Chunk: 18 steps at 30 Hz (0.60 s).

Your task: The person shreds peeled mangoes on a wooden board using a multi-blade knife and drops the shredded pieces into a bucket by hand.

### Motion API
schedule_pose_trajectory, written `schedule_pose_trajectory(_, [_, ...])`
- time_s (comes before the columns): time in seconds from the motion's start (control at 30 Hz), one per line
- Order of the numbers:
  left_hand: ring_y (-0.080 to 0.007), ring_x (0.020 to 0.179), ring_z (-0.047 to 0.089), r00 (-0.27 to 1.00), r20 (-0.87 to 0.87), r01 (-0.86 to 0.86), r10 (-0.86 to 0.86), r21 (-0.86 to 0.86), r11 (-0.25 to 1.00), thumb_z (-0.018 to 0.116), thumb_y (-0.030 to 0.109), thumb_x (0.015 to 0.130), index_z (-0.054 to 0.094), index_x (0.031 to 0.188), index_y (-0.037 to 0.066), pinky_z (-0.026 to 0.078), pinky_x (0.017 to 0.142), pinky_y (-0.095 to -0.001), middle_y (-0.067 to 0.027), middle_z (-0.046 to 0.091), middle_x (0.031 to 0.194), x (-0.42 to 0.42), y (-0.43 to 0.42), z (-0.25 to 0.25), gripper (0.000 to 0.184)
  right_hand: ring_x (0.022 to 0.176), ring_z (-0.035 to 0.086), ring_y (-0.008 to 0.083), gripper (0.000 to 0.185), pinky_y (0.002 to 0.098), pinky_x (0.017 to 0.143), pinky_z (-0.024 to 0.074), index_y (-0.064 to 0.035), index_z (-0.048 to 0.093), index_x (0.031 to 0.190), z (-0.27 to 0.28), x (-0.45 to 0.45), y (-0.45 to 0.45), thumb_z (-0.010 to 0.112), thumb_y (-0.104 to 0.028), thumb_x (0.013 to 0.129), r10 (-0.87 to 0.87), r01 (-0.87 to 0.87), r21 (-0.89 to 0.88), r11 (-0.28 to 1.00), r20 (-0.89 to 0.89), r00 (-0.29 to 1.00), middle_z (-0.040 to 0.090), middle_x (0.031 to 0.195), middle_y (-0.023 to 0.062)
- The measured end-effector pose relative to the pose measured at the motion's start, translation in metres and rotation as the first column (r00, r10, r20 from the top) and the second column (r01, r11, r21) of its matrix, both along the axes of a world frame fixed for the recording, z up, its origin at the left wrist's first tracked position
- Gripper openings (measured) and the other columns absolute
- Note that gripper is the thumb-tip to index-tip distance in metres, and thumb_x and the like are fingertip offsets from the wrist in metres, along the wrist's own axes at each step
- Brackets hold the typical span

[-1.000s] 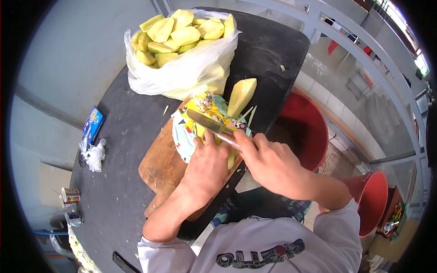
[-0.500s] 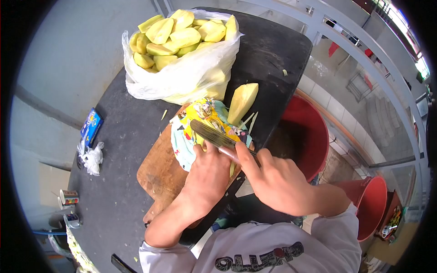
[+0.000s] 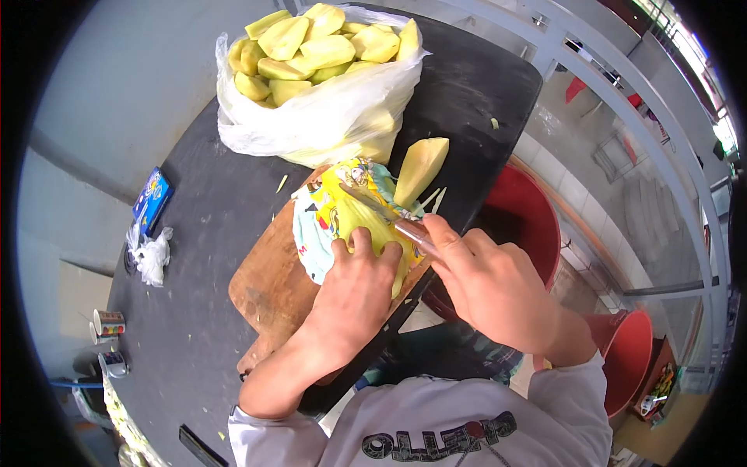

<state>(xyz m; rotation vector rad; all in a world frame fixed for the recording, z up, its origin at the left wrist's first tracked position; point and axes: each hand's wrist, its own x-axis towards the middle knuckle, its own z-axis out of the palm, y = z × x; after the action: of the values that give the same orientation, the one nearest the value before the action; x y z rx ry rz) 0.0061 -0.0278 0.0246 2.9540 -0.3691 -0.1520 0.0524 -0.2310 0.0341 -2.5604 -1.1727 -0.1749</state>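
My left hand point(image 3: 359, 268) is closed, fingers bent, over a peeled yellow-green fruit piece point(image 3: 359, 219) that looks like mango. The piece rests on a colourful cartoon-print cloth point(image 3: 313, 237), which lies on a wooden cutting board point(image 3: 268, 284). In my right hand point(image 3: 498, 280) is a knife point(image 3: 372, 204); its handle is gripped and the blade slants over the far side of the piece. A larger peeled piece point(image 3: 422, 167) lies beyond the blade, with thin slivers beside it. Fingers partly hide the held piece.
A white plastic bag point(image 3: 311, 128) full of peeled pieces stands at the back of the black table point(image 3: 183, 311). A blue packet point(image 3: 153, 197), a crumpled bag point(image 3: 152, 257) and paper cups point(image 3: 107, 322) sit at the left. Red buckets point(image 3: 537, 226) stand below the right edge.
The knife has lifted and tilted away from my left hand, uncovering the yellow-green piece. My right hand has shifted slightly right. The view has moved a little.
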Motion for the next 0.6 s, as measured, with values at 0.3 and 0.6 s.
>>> schedule_pose_trajectory(0.3, [-0.0376,0.11,0.058,0.999,0.04,0.025,-0.028,0.067,0.997,0.076,0.004,0.075,0.061,0.116,-0.003,0.05,0.094,-0.0474,-0.0234,0.063,0.105,0.001,0.001,-0.004,0.044,0.056,0.067,0.0309,0.056,0.0429,0.05,0.056,-0.001,0.052,0.148,-0.009,-0.003,0.001,0.067,-0.019,0.098,0.002,0.001,0.045,0.999,-0.07,0.998,0.062,0.081,0.0152])
schedule_pose_trajectory(0.6, [-0.0378,0.112,0.057,0.996,0.046,0.069,-0.075,0.132,0.989,0.073,0.006,0.078,0.061,0.124,-0.007,0.048,0.097,-0.0467,-0.0234,0.064,0.108,0.004,0.004,-0.008,0.05,0.05,0.063,0.0307,0.08,0.0404,0.048,0.0554,-0.0116,0.039,0.163,0.008,-0.017,-0.004,0.064,-0.01,0.087,0.034,-0.038,-0.041,0.998,-0.102,0.994,0.057,0.079,0.0168])
